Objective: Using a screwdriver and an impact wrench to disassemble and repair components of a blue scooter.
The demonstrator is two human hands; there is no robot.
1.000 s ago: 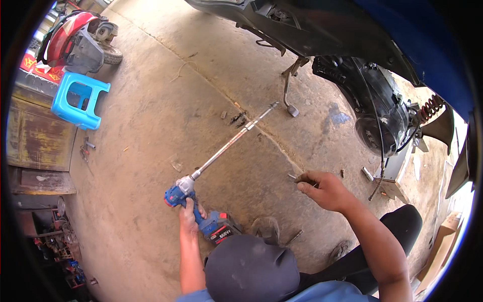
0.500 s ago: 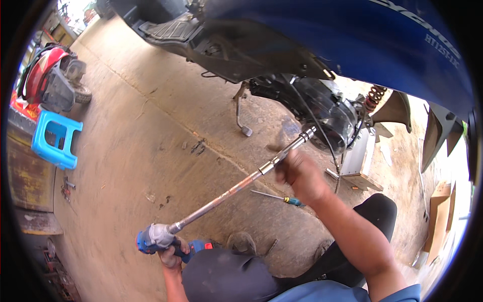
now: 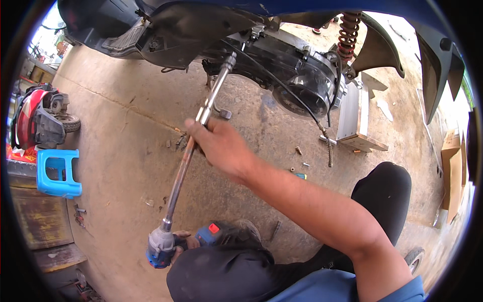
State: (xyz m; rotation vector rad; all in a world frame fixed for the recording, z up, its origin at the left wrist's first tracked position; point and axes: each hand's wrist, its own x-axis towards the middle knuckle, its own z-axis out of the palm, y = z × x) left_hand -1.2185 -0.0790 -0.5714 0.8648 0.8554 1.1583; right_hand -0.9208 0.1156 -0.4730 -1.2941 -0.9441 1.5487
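Observation:
Low on the left, my left hand [image 3: 187, 242] is closed round the handle of a blue and grey cordless impact wrench [image 3: 161, 242], partly hidden beside my knee. A long, rust-stained extension bar [image 3: 179, 187] rises from its nose to a bright socket [image 3: 230, 58] at the far end. My right hand [image 3: 221, 148] grips this bar near its shiny joint, thumb along the top. The socket overlaps the lower edge of the scooter's black engine casing [image 3: 261, 63]; whether it touches anything cannot be told.
A scooter with a blue body panel [image 3: 302, 7] spans the top, its red-brown spring [image 3: 348, 36] at the right. A metal-sided box [image 3: 352, 116] stands below it. Small loose parts and a screwdriver handle [image 3: 301, 176] lie on the floor. Left: a blue stool [image 3: 59, 190] and red scooter [image 3: 32, 118].
The bar has swung left and upward, its socket moving from the round cover toward the casing's front. My right hand has gone left and now grips the bar. The view has shifted.

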